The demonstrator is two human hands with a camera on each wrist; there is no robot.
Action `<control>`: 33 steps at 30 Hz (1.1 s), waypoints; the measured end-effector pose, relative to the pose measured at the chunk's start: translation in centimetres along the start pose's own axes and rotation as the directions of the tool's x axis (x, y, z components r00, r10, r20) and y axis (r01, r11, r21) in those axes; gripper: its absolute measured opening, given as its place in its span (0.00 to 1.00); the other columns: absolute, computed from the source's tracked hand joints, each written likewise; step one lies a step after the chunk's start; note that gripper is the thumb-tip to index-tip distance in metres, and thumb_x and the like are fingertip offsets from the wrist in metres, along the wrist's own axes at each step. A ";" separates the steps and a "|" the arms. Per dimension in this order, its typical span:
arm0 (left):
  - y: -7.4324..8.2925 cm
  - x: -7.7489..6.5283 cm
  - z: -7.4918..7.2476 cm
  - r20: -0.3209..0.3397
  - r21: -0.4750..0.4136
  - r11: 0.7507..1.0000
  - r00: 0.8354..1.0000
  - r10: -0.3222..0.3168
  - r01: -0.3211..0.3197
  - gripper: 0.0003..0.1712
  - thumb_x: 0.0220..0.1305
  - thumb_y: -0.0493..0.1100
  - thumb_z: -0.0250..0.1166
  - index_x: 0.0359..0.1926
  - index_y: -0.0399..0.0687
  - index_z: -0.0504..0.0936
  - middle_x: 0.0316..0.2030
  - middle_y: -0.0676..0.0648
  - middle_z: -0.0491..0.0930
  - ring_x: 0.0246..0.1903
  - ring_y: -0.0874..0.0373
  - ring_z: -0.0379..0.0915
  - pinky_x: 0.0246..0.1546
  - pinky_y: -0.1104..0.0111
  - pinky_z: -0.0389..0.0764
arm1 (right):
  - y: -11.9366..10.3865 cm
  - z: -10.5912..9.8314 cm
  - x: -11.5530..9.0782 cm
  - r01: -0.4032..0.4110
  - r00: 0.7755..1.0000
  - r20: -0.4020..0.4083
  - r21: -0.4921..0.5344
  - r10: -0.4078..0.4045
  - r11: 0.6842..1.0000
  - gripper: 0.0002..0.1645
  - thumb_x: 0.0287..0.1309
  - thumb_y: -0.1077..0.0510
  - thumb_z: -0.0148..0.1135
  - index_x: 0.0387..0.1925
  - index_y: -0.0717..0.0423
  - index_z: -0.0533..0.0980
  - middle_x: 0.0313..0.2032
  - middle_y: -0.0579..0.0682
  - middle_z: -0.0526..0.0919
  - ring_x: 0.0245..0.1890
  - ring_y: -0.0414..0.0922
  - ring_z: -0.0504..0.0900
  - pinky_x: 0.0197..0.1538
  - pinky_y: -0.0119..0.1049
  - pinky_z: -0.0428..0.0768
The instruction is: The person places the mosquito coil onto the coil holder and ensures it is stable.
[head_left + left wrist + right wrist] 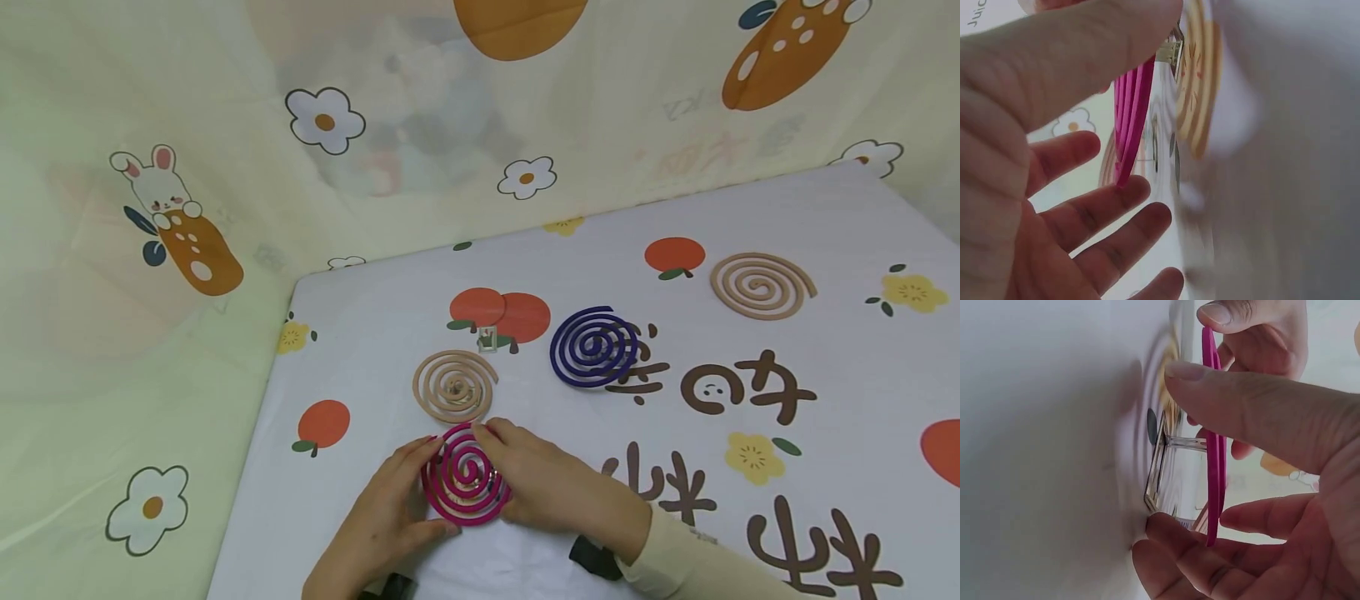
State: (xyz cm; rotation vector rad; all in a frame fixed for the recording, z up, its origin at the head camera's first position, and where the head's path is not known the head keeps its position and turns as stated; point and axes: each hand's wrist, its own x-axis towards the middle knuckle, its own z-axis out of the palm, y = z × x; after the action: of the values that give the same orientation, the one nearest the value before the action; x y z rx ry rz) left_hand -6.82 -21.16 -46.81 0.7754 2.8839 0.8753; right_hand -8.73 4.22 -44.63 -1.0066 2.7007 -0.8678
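Note:
Both hands hold a pink mosquito coil by its edges, near the front of the table. My left hand grips its left rim between thumb and fingers. On the right rim, my right hand has its thumb over the top and fingers beneath. In the right wrist view the pink coil is above the table, with a thin metal stand under it, close to the right fingertips. Whether that stand is fastened to the coil, I cannot tell. Just beyond lies a tan mosquito coil.
A dark blue mosquito coil lies right of the hands. Another tan coil is at the far right. A small metal piece rests behind the nearer tan coil. Printed cloth hangs at the back and left; a printed sheet covers the table.

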 end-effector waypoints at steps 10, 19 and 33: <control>-0.3 -0.2 -0.3 0.006 -0.018 0.999 1.000 -0.027 0.027 0.59 0.38 0.47 0.90 0.73 0.47 0.73 0.68 0.48 0.74 0.67 0.53 0.71 0.65 0.53 0.77 | -0.5 0.7 0.4 -0.014 1.000 -0.019 -0.061 0.013 0.998 0.56 0.39 0.60 0.84 0.71 0.71 0.68 0.60 0.62 0.77 0.56 0.55 0.81 0.61 0.50 0.81; -0.1 -0.3 -0.4 0.035 -0.011 0.998 0.997 -0.068 0.069 0.59 0.38 0.47 0.90 0.74 0.50 0.72 0.70 0.50 0.73 0.69 0.52 0.70 0.65 0.52 0.76 | -0.5 0.8 0.2 -0.020 0.999 -0.027 -0.063 0.018 0.998 0.56 0.41 0.57 0.85 0.70 0.71 0.69 0.60 0.61 0.77 0.55 0.54 0.81 0.61 0.49 0.81; 0.0 -0.3 -0.4 0.058 -0.009 0.993 0.991 -0.117 0.118 0.60 0.40 0.47 0.90 0.75 0.53 0.70 0.73 0.49 0.71 0.72 0.50 0.67 0.68 0.51 0.73 | -0.4 0.5 0.0 -0.048 0.999 0.020 -0.019 0.048 0.999 0.56 0.43 0.54 0.86 0.71 0.70 0.68 0.64 0.64 0.75 0.60 0.57 0.79 0.64 0.52 0.80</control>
State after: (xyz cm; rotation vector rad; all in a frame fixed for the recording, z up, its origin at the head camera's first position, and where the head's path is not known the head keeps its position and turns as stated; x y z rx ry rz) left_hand -6.64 -21.56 -46.49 0.6117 2.8372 0.8428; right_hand -8.38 3.76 -44.84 -0.9451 2.7093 -0.8209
